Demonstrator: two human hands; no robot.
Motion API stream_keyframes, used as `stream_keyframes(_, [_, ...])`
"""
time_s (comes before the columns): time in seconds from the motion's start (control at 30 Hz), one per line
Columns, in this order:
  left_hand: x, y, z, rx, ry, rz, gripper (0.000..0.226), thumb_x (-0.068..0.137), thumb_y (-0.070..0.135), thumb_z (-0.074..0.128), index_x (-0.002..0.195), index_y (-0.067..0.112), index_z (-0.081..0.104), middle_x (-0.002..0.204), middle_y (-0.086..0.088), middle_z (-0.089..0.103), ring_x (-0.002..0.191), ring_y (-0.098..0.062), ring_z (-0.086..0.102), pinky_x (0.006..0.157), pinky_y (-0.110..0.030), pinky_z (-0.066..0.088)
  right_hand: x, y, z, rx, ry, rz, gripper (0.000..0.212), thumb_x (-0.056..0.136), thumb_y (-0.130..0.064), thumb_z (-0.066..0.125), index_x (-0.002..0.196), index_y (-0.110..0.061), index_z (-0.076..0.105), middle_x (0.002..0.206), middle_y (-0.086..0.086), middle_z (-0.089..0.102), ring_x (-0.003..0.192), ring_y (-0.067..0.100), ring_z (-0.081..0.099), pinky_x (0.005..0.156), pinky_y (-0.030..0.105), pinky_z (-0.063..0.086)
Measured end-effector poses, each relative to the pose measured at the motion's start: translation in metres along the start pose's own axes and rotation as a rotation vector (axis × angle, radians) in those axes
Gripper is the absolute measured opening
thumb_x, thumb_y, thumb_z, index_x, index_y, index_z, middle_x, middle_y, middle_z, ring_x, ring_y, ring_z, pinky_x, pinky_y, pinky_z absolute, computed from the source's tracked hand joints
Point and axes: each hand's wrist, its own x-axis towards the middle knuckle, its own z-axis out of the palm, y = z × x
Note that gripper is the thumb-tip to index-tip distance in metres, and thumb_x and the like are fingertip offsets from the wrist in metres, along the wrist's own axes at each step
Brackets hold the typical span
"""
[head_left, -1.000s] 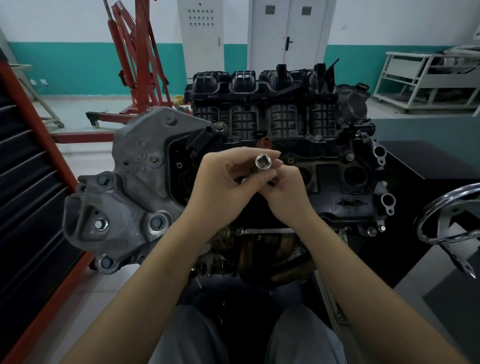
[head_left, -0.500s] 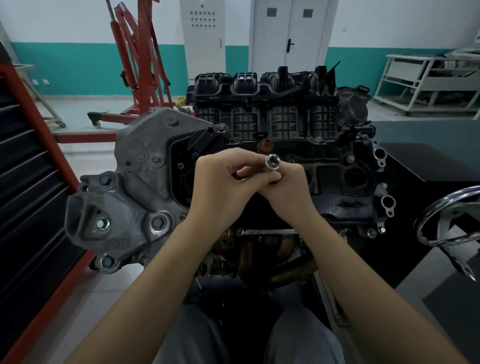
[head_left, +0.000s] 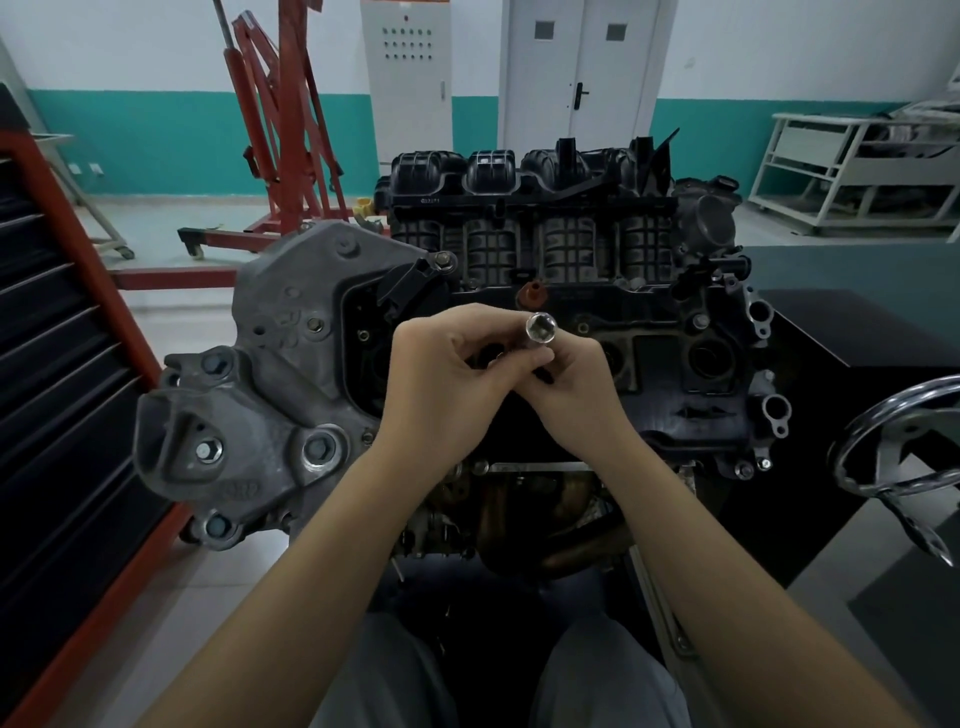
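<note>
Socket (head_left: 541, 328) is being held open-end-up over the engine (head_left: 571, 244), left hand (head_left: 441, 384) and right hand (head_left: 576, 387) together, both pinching its barrel. Judged rigid, dense, slick chrome; gripping the barrel sides is suiting it best.

Socket (head_left: 541, 327) slightly further right.

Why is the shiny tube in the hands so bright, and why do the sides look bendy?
Head view: the socket glints because its polished metal bounces the room light. Also in the head view, the wide lens bends the cabinet and the wheel near the edges, while the engine in the middle looks sharp and straight.
</note>
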Motion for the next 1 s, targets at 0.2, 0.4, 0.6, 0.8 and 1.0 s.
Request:
stream_keyframes(0.2, [0.0005, -0.0001, -0.0013, -0.044, -0.056, -0.005, 0.024, 0.071, -0.002, 0.080, 0.093, 0.007, 0.074, 0.090, -0.007, 0.073, 0.088, -0.018, 0.070, 0.081, -0.033, 0.056, 0.0006, -0.0007, 0.0017, -0.013, 0.022, 0.017, 0.024, 0.080, 0.004, 0.066, 0.094, -0.015, 0.071, 0.086, -0.015, 0.072, 0.085, 0.004, 0.068, 0.075, 0.018, 0.051])
stream_keyframes(0.4, [-0.0011, -0.0008, -0.0002, -0.058, -0.019, -0.022, 0.020, 0.076, 0.000, 0.076, 0.093, 0.010, 0.074, 0.089, -0.003, 0.074, 0.088, -0.015, 0.071, 0.081, -0.031, 0.057, -0.0001, -0.0060, 0.0005, -0.009, -0.024, 0.019, 0.036, 0.084, 0.002, 0.061, 0.096, -0.032, 0.062, 0.085, -0.028, 0.067, 0.087, -0.008, 0.064, 0.076, 0.009, 0.047])
stream_keyframes(0.6, [-0.0010, -0.0014, -0.0016, -0.013, -0.056, 0.024, 0.023, 0.074, -0.002, 0.077, 0.094, 0.009, 0.073, 0.091, -0.003, 0.072, 0.090, -0.016, 0.069, 0.083, -0.031, 0.055, -0.0002, -0.0019, 0.0023, -0.006, 0.026, 0.016, 0.022, 0.080, -0.002, 0.063, 0.091, -0.019, 0.069, 0.086, -0.015, 0.069, 0.086, 0.002, 0.068, 0.078, 0.019, 0.052])
stream_keyframes(0.8, [-0.0028, -0.0056, 0.0004, 0.015, -0.014, 0.057, 0.024, 0.076, -0.001, 0.076, 0.094, 0.014, 0.072, 0.090, 0.000, 0.073, 0.088, -0.015, 0.070, 0.082, -0.031, 0.056, -0.0017, -0.0040, -0.0016, 0.068, -0.051, -0.031, 0.030, 0.084, -0.008, 0.063, 0.103, -0.031, 0.061, 0.097, -0.026, 0.068, 0.095, -0.003, 0.064, 0.082, 0.013, 0.047])
stream_keyframes(1.0, [-0.0031, -0.0057, 0.0022, 0.024, 0.034, 0.059, 0.028, 0.074, -0.002, 0.077, 0.098, 0.012, 0.071, 0.094, -0.003, 0.072, 0.092, -0.018, 0.069, 0.084, -0.036, 0.056, -0.0004, -0.0016, -0.0013, 0.082, -0.020, 0.002, 0.031, 0.085, 0.005, 0.062, 0.097, -0.024, 0.065, 0.093, -0.021, 0.070, 0.092, -0.001, 0.066, 0.079, 0.013, 0.048])
